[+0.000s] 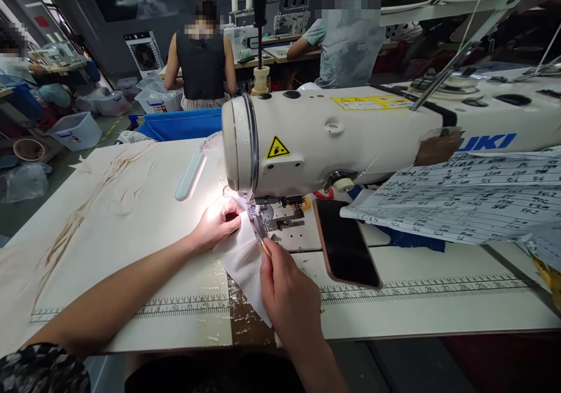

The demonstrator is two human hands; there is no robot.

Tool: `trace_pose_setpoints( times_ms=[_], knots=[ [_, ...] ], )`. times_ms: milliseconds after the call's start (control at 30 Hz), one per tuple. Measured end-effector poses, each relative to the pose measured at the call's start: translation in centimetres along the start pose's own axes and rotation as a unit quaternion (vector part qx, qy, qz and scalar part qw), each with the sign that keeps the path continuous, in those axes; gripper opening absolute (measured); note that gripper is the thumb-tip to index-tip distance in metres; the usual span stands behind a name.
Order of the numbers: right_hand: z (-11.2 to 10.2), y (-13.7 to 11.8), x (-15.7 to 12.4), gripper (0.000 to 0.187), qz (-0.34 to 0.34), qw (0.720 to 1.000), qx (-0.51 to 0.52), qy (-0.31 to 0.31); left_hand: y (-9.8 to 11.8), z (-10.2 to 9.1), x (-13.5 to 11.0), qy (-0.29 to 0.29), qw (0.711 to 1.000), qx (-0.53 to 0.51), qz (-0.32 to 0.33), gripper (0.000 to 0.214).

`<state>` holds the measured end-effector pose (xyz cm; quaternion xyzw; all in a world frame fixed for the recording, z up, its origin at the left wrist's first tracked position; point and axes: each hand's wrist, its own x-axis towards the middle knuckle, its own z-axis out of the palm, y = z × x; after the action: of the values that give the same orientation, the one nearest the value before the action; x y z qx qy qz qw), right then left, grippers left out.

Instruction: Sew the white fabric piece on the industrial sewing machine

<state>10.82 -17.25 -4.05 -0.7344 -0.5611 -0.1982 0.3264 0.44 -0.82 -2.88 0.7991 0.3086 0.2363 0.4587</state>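
White fabric (pixel 239 254) lies under the needle area of a sewing machine (pixel 302 141) and hangs toward the table's front edge. Beside the presser foot (pixel 256 209), my left hand (pixel 219 223) pinches the fabric's upper left edge in the lamp light. My right hand (pixel 289 290) is closed around a pair of slim metal tweezers (pixel 262 240), whose tips point up at the presser foot. Those tips lie over the fabric's right edge; whether they grip it I cannot tell.
Right of the needle plate lies a phone (pixel 348 244), near hanging handwritten sheets (pixel 460 197). A pale blue long holder (pixel 189 176) and beige fabric strips (pixel 83 211) are on the left. A printed ruler (pixel 175 306) runs along the front. Two people sit working beyond the machine.
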Motion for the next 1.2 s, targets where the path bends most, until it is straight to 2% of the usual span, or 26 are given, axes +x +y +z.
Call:
trace_pose_setpoints(
  times_ms=[267, 500, 733, 967, 1200],
  knots=[
    [-0.74, 0.05, -0.1, 0.036, 0.0, 0.999, 0.046, 0.006, -0.05, -0.05, 0.14, -0.004, 1.0, -0.004, -0.005, 0.021],
    [-0.45, -0.09, 0.07, 0.04, 0.004, 1.0, 0.017, 0.012, -0.07, -0.04, 0.13, 0.0, 1.0, 0.012, -0.002, 0.017],
    [-0.24, -0.19, 0.18, 0.041, -0.006, 1.0, 0.002, 0.013, 0.08, -0.11, 0.07, -0.01, 0.999, 0.038, 0.023, 0.016],
    [-0.19, -0.28, -0.07, 0.041, -0.001, 1.0, -0.005, -0.005, 0.09, 0.11, 0.21, -0.008, 0.988, 0.135, 0.077, 0.01],
    [-0.27, -0.2, 0.12, 0.042, 0.003, 1.0, 0.005, 0.006, -0.23, 0.03, 0.21, -0.012, 0.998, 0.047, 0.028, 0.014]
  ],
)
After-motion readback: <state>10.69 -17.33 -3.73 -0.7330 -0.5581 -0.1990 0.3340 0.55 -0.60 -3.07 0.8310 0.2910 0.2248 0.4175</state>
